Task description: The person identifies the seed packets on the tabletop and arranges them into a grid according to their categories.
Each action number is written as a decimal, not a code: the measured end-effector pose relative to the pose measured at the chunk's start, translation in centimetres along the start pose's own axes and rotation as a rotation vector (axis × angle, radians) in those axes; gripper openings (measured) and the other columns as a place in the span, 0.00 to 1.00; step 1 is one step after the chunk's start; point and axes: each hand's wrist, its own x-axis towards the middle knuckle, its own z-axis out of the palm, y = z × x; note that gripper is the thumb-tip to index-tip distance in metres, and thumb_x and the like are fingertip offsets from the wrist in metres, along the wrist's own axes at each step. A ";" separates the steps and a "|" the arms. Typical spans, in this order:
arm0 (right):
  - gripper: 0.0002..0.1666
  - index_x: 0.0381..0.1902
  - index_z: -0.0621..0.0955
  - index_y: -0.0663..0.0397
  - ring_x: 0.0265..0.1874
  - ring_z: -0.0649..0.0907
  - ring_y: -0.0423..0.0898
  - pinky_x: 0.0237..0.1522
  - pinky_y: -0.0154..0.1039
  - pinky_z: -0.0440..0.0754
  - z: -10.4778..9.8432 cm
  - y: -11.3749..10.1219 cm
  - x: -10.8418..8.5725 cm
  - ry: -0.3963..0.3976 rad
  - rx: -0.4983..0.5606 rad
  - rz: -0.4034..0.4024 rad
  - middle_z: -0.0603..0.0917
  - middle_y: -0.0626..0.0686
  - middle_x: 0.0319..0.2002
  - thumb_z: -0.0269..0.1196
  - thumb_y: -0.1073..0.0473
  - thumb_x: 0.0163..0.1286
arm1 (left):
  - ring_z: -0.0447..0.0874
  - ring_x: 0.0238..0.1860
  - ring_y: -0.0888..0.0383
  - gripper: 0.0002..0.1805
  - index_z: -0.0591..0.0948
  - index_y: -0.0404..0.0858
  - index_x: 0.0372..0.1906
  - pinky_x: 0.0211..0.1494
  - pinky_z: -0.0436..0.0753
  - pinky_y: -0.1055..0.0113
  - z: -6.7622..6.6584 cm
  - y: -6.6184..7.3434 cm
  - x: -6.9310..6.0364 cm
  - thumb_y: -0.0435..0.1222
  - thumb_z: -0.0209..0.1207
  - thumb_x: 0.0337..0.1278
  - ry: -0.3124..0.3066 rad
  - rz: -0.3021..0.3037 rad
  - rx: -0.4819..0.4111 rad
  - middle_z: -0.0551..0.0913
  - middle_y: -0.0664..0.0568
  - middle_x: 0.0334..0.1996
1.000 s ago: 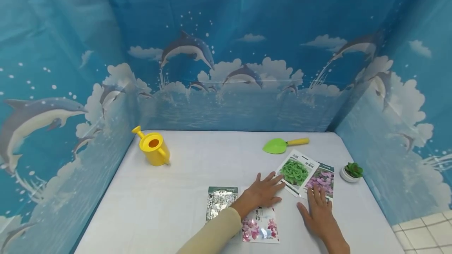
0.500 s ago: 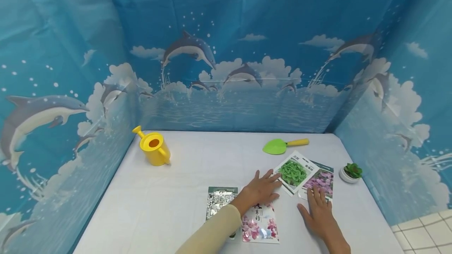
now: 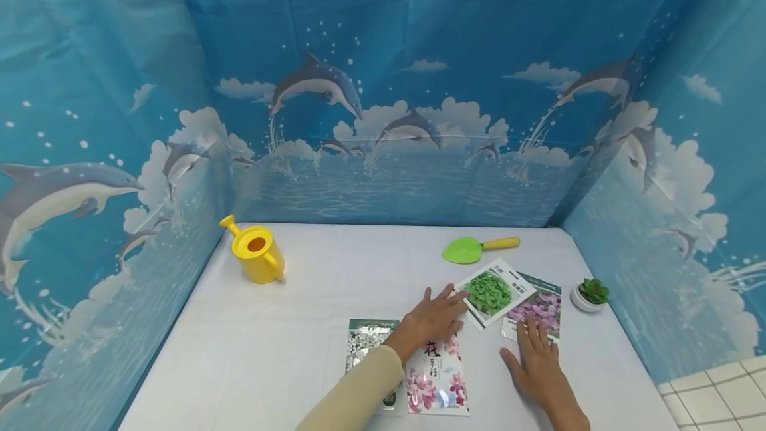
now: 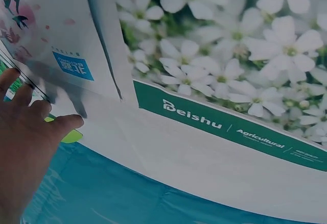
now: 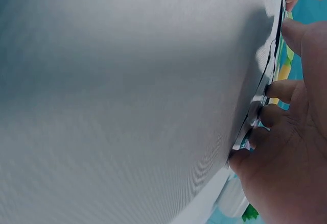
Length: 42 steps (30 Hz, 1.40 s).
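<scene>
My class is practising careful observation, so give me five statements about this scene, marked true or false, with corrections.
1. The green-leaf packet overlaps the purple-flower packet. True.
2. The watering can is red. False: the watering can is yellow.
3. The right hand touches the purple-flower packet. True.
4. The left hand grips the trowel. False: the left hand touches the green-leaf packet, and the trowel lies untouched.
5. The potted plant stands to the right of the packets. True.

Room left of packets (image 3: 366,343) (watering can (image 3: 260,263) beyond).
</scene>
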 end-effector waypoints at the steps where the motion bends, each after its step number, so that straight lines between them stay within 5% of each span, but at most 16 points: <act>1: 0.49 0.79 0.59 0.81 0.80 0.48 0.82 0.72 0.85 0.46 0.0 0.0 0.0 0.002 0.003 -0.002 0.50 0.82 0.80 0.61 0.45 0.83 | 0.47 0.88 0.56 0.26 0.69 0.57 0.82 0.86 0.59 0.44 0.0 -0.1 0.0 0.50 0.47 0.88 0.002 -0.001 0.001 0.55 0.63 0.87; 9: 0.49 0.79 0.59 0.81 0.79 0.49 0.83 0.71 0.86 0.47 0.0 0.1 0.0 0.013 0.002 -0.018 0.50 0.82 0.80 0.61 0.45 0.83 | 0.47 0.88 0.55 0.24 0.71 0.56 0.80 0.86 0.58 0.42 -0.4 -0.7 -0.2 0.44 0.45 0.89 0.006 -0.004 -0.040 0.55 0.62 0.87; 18: 0.50 0.80 0.58 0.80 0.80 0.48 0.81 0.71 0.86 0.46 0.1 0.3 0.1 -0.008 -0.011 -0.003 0.49 0.81 0.81 0.60 0.44 0.84 | 0.47 0.88 0.54 0.25 0.74 0.55 0.74 0.86 0.57 0.42 -0.7 -1.3 -0.2 0.38 0.59 0.78 0.016 -0.031 -0.055 0.56 0.62 0.87; 24: 0.50 0.80 0.57 0.80 0.81 0.46 0.80 0.72 0.85 0.44 0.2 0.1 0.1 -0.012 0.018 0.004 0.48 0.80 0.82 0.61 0.45 0.83 | 0.48 0.88 0.52 0.19 0.75 0.51 0.70 0.85 0.57 0.40 -1.0 -1.7 -0.2 0.35 0.54 0.82 0.013 -0.042 -0.069 0.58 0.59 0.87; 42: 0.51 0.81 0.56 0.79 0.82 0.44 0.79 0.73 0.84 0.40 0.1 0.0 0.1 -0.046 0.038 0.037 0.47 0.79 0.82 0.62 0.45 0.82 | 0.48 0.88 0.51 0.25 0.69 0.47 0.80 0.85 0.58 0.40 -0.8 -2.5 -0.5 0.36 0.47 0.87 0.030 -0.060 -0.082 0.58 0.57 0.87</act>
